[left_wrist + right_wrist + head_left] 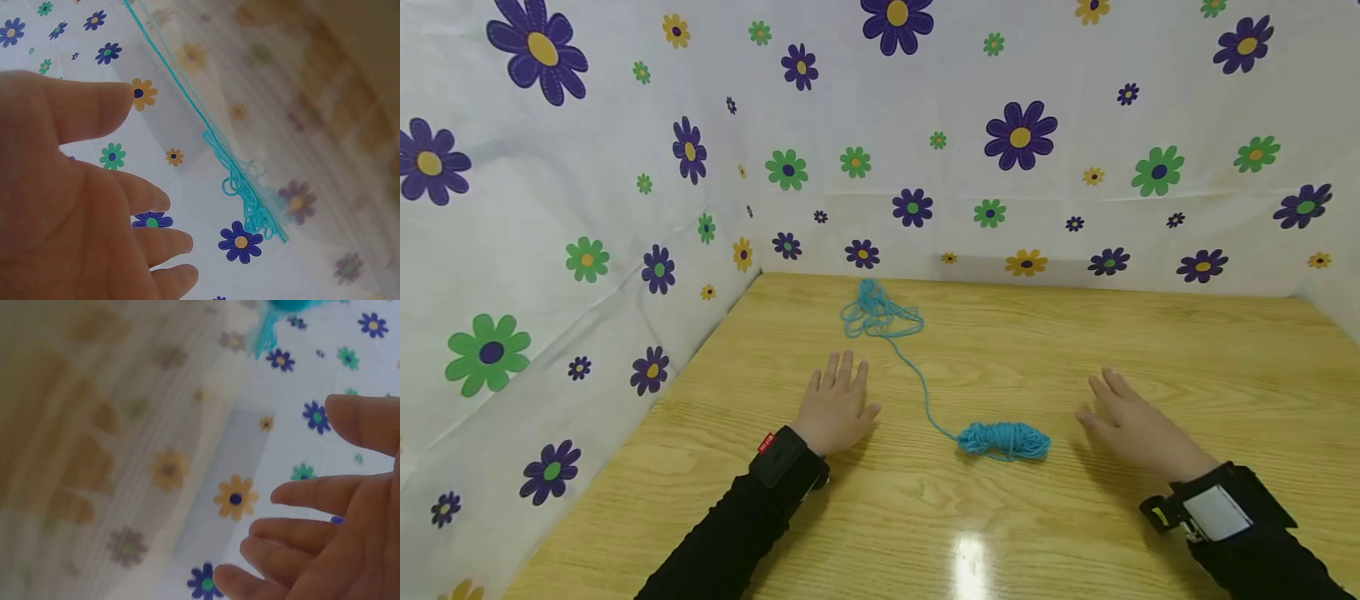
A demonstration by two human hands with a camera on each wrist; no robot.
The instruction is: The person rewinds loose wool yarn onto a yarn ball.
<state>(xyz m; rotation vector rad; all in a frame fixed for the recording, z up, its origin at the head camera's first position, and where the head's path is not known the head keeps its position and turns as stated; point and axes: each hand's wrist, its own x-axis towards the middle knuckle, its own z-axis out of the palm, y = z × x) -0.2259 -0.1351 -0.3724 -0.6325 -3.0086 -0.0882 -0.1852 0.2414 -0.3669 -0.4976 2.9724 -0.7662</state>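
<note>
A wound bundle of light-blue cord (1004,441) lies on the wooden table between the two hands. From its left end a single strand (922,383) curves back to a loose, looped heap of the same cord (880,315) near the back edge. My left hand (835,408) is left of the strand, fingers spread and straight, holding nothing. To the right of the bundle is my right hand (1138,429), fingers extended, apart from the cord. In the left wrist view the palm (69,219) shows bare, and likewise the right palm (350,544) in the right wrist view.
The wooden table (1037,358) has a shiny surface with a bright reflection near the front. A white cloth with printed flowers (955,175) stands behind it and along the left side. Black straps with devices (786,458) sit on both wrists.
</note>
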